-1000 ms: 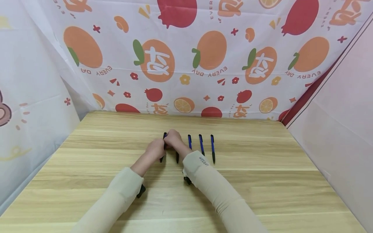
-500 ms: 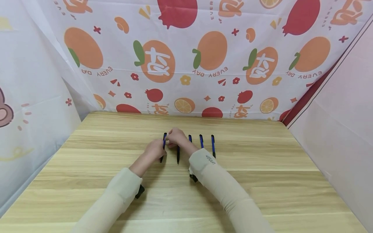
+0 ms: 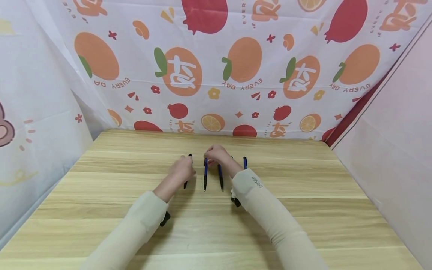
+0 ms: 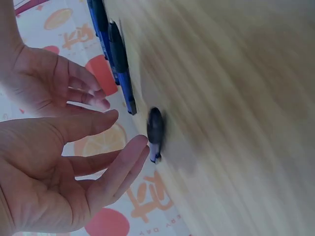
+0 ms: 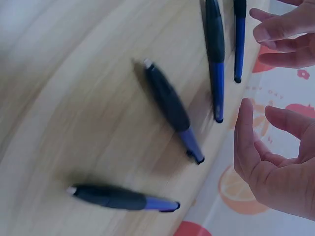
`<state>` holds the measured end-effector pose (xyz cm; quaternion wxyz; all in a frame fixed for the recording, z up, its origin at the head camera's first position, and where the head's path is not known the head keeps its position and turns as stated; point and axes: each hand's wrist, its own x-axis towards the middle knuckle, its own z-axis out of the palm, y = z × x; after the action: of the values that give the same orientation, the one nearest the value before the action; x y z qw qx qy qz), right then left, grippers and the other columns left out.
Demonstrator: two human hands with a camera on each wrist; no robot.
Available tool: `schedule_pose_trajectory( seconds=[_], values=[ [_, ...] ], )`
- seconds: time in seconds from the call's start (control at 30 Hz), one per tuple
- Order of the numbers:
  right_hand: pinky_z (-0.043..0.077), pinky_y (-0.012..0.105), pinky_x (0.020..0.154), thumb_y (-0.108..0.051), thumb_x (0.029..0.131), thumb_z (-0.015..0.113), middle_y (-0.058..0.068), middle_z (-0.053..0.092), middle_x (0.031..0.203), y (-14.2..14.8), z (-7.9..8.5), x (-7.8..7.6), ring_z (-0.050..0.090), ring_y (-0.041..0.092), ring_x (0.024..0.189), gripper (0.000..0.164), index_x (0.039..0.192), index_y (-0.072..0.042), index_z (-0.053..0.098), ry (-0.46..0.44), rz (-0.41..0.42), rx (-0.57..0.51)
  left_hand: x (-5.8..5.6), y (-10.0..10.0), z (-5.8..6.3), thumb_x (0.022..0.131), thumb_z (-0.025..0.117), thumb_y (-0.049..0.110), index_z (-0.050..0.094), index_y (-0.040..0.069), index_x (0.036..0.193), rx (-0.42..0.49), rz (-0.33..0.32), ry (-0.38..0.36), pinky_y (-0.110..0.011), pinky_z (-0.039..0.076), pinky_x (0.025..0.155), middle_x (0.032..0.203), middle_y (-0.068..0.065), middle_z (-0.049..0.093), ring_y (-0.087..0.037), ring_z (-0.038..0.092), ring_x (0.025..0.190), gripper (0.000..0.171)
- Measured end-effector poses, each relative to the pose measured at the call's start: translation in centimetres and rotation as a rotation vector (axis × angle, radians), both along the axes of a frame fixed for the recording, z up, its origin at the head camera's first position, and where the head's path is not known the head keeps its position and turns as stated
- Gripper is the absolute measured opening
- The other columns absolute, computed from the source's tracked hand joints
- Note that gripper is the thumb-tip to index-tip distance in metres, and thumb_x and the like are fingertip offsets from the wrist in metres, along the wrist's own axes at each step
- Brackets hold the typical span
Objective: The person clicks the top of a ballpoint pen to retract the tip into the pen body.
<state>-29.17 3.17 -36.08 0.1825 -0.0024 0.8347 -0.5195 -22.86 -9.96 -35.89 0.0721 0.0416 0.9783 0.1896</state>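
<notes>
Several blue-and-black pens lie in a row on the wooden table. By the leftmost pen [image 3: 185, 185] my left hand [image 3: 180, 168] hovers; in the left wrist view the left hand [image 4: 64, 172] has loosely bent fingers with nothing between them, close beside a pen [image 4: 155, 129]. Over the upper ends of the second pen [image 3: 205, 176] and third pen [image 3: 221, 178] is my right hand [image 3: 217, 153]. The right wrist view shows the right hand [image 5: 275, 167] with thumb and fingers apart, near a pen [image 5: 216, 73] and holding nothing. My right arm partly hides the rightmost pen [image 3: 245, 162].
The wooden table [image 3: 303, 225] runs back to a fruit-print cloth [image 3: 216, 67]. Pale cloths hang at the left [image 3: 40, 112] and right [image 3: 388, 150]. Black wrist devices [image 3: 165, 219] show under both sleeves.
My right hand has left the leftmost pen and moved right, uncovering the second and third pens. My left hand has stayed by the leftmost pen, its fingers loosening from it.
</notes>
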Motion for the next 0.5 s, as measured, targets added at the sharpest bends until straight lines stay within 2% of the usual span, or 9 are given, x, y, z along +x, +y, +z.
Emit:
schedule_pose_trajectory(
  seconds=[0.07, 0.23, 0.5],
  values=[
    [0.051, 0.04, 0.078, 0.0, 0.088, 0.055, 0.021, 0.056, 0.102, 0.3, -0.2, -0.2, 0.059, 0.038, 0.093, 0.022, 0.107, 0.009, 0.055, -0.011, 0.0, 0.004, -0.1, 0.4, 0.0, 0.084, 0.065, 0.009, 0.051, -0.013, 0.114, 0.025, -0.006, -0.012, -0.034, 0.05, 0.062, 0.103, -0.026, 0.053, -0.026, 0.053, 0.073, 0.039],
    [0.052, 0.04, 0.077, 0.0, 0.087, 0.055, 0.019, 0.056, 0.094, 0.9, -0.6, -0.4, 0.06, 0.037, 0.09, 0.021, 0.106, 0.01, 0.058, -0.021, 0.005, 0.018, -0.6, 1.6, -0.5, 0.085, 0.065, 0.011, 0.054, -0.013, 0.106, 0.057, -0.029, -0.03, -0.035, 0.049, 0.065, 0.095, -0.021, 0.058, -0.025, 0.054, 0.074, 0.034],
    [0.055, 0.037, 0.066, 0.0, 0.087, 0.054, 0.019, 0.056, 0.087, 1.4, -1.3, -0.1, 0.059, 0.028, 0.068, 0.02, 0.104, 0.01, 0.06, -0.046, -0.004, -0.017, -0.9, 3.3, -1.7, 0.081, 0.071, 0.015, 0.052, -0.012, 0.105, 0.032, -0.076, -0.001, -0.034, 0.049, 0.06, 0.081, -0.015, 0.056, -0.024, 0.055, 0.069, 0.041]
  ],
)
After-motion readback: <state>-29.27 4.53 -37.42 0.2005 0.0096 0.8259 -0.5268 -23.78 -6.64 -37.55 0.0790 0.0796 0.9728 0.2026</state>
